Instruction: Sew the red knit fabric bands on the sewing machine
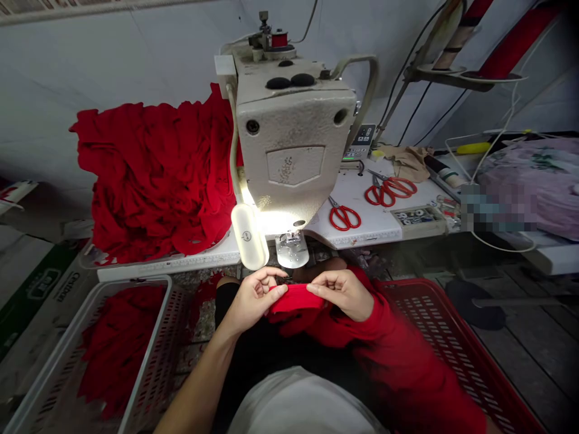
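Observation:
A folded edge of red fabric (296, 299) is stretched between my two hands, just in front of the sewing machine (296, 120). My left hand (260, 295) pinches its left end between thumb and fingers. At the other end, my right hand (346, 293) grips the fabric the same way. More of the red cloth hangs below and lies over my right forearm. The machine's small metal sewing plate (293, 253) is right beyond my fingertips, lit by a lamp (249, 236). The fabric is apart from the needle area.
A heap of red fabric (154, 175) lies left of the machine. Red-handled scissors (344, 218) and more scissors (391, 190) rest on the right of the table. A white basket (169, 301) with red pieces stands lower left, a red basket (434, 301) lower right. Thread cones (520, 42) stand upper right.

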{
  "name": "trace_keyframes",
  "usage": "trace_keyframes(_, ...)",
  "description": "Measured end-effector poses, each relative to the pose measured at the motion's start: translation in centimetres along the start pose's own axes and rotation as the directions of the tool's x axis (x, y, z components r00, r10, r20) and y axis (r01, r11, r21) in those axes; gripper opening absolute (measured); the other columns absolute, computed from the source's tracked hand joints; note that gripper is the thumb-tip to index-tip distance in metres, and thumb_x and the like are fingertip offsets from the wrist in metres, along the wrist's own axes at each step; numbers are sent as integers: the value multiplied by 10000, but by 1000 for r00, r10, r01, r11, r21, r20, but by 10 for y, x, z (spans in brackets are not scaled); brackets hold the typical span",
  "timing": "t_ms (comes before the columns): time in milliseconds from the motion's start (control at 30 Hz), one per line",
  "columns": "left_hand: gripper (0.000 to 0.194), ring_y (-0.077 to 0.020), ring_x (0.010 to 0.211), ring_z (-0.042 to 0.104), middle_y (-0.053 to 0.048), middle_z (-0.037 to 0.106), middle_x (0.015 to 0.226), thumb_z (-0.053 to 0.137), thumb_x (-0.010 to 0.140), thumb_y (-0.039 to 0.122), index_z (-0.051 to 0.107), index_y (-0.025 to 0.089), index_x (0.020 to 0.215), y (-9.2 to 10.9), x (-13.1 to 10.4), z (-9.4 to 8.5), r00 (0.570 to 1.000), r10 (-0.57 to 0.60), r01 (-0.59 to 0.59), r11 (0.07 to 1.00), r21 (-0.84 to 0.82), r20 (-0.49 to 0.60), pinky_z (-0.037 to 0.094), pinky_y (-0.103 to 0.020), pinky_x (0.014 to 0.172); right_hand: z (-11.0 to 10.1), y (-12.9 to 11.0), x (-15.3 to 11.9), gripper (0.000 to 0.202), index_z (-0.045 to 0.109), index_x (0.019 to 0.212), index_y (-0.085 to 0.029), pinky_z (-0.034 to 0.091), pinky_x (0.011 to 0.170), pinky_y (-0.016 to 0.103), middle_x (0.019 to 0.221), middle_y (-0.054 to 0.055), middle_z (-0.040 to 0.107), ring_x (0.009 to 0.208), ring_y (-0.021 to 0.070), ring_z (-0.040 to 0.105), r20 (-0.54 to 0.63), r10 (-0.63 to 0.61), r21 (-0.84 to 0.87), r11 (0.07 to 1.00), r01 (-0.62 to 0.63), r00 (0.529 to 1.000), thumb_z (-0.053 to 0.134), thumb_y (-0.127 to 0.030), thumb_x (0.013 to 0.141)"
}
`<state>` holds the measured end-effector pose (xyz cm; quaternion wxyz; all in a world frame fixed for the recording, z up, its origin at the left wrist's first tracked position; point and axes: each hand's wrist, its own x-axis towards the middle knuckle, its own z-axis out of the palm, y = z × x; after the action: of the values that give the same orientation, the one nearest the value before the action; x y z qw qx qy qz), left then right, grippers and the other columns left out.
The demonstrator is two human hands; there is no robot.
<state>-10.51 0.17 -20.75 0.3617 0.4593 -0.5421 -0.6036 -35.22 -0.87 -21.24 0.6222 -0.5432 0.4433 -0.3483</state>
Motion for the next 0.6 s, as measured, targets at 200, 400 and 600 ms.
trace_keyframes(200,202,-136,642,604,-51,684,751,675,950,284,832,168,1003,15,3,0,935,343,-306,908,287,-87,486,-245,616,5,-28,-4,254,790,832,-145,487,594,277,727,66,755,638,175,644,-83,-154,-108,984,144,985,748,-389,890)
trace_keyframes(400,202,-184,783,673,-65,752,848,639,967,265,819,175,950,30,9,-2,922,368,-308,885,349,-121,535,-294,792,7,-52,0,190,804,820,-178,515,653,298,767,60,776,688,196,670,-192,-316,-283,924,256,929,741,-338,899)
trace_keyframes(600,186,-200,771,684,-63,734,821,734,876,328,735,142,874,31,17,2,944,195,-185,981,63,-265,576,-295,714,2,-36,17,248,794,781,-164,464,489,263,608,26,702,514,148,573,-287,-201,-72,980,188,937,792,-403,847)
